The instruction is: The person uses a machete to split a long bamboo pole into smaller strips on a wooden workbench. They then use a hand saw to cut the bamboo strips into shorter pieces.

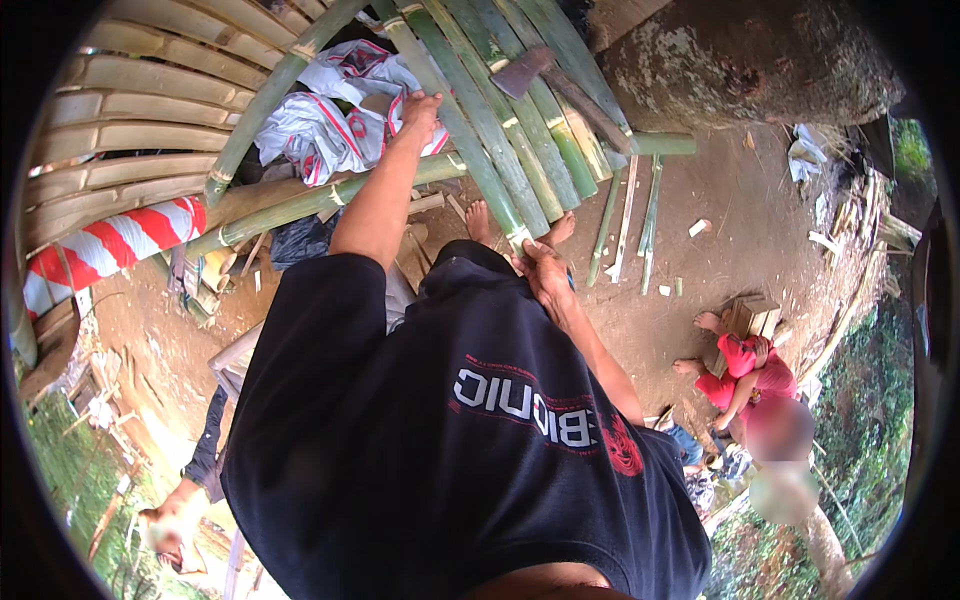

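At picture centre: right hand grips the near end of a green bamboo pole.
Fingers curl round the cut end, just beyond the dark shirt. Pole's long axis runs from the hand toward 11 o'clock, one of several split green culms lying side by side. Left hand is farther out at 12 o'clock, fingers curled over the same bundle beside a white-and-red sack. Right hand is nearer the pole end. A hatchet rests on the culms at 1 o'clock; pale dry bamboo slats at 10 o'clock.
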The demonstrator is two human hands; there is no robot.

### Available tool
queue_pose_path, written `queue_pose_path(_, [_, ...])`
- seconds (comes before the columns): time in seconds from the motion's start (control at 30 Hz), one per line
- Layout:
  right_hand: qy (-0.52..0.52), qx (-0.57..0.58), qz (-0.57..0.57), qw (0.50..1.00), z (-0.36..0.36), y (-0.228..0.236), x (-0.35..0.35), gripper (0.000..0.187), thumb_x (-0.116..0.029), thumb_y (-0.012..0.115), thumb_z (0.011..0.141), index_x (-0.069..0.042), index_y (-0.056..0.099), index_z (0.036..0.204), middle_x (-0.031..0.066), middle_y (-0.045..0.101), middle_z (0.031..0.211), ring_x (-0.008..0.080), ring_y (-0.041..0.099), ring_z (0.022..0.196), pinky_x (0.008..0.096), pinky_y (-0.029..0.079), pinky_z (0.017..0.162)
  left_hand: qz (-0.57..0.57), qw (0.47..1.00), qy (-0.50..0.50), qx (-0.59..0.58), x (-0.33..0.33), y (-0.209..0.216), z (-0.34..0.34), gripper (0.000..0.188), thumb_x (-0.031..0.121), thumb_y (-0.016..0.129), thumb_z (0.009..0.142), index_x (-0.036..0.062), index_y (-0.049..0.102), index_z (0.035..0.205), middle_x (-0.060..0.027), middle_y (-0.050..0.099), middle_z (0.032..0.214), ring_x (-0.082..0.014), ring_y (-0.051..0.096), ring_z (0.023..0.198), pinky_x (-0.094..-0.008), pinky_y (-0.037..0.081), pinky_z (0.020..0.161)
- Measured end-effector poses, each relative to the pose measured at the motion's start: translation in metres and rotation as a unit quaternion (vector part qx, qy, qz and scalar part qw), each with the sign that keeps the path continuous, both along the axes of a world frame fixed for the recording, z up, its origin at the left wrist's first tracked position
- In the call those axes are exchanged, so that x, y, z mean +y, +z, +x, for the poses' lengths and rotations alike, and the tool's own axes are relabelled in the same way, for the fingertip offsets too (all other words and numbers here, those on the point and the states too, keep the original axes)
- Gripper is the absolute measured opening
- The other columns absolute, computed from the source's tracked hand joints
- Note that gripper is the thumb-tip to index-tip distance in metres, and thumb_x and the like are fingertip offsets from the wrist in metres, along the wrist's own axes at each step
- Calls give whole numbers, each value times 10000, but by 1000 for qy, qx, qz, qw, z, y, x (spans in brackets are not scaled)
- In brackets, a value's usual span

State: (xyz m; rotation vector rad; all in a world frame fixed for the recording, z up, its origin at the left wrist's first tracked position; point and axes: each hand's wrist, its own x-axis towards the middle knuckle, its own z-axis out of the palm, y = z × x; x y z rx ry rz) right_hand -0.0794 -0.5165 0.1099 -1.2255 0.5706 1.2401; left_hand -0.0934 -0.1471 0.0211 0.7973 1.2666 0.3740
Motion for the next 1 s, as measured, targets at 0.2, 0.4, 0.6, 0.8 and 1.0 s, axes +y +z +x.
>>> queue_pose_path(0.2, [21, 6, 18, 1000, 3, -7, -3, 134, -77, 594, 944, 21, 564, 1032, 98, 639, 919, 206, 651, 776, 305, 584, 698, 8, 1000, -20, 0, 8, -15, -5, 245, 153, 664, 899, 110, 499, 1074, -82, 583, 1021, -231, 565, 747, -389, 479, 555])
queue_pose_path(0.4, [15, -2, 22, 1000, 3, -13, -4, 160, -93, 602, 941, 49, 600, 1014, 100, 654, 907, 178, 654, 748, 262, 589, 658, 24, 1000, -18, 3, 5, -10, -1, 201, 164, 671, 886, 100, 504, 977, -73, 555, 819, -173, 444, 519, -324, 376, 412])
queue_pose_path(0.6, [4, -1, 13, 1000, 2, -16, -7, 127, -74, 607, 934, 39, 617, 991, 99, 646, 942, 195, 665, 779, 268, 612, 663, 50, 999, -17, 9, -2, -7, -2, 127, 126, 627, 912, 153, 508, 875, -21, 522, 718, -115, 416, 426, -273, 312, 329])
queue_pose_path(0.8, [7, -2, 19, 1000, 1, -11, -7, 117, -83, 612, 936, 27, 628, 972, 97, 677, 873, 191, 672, 719, 275, 606, 651, 44, 999, -3, 18, -4, 2, 1, 137, 129, 625, 909, 150, 498, 862, -19, 516, 779, -122, 413, 474, -275, 306, 377])
queue_pose_path(1.0, [9, 5, 22, 1000, 2, -13, -6, 136, -103, 607, 944, 28, 623, 978, 93, 678, 854, 178, 662, 699, 271, 585, 636, 30, 999, -8, 44, -4, 2, 2, 131, 155, 626, 909, 155, 496, 927, -22, 507, 835, -128, 427, 522, -276, 323, 407])
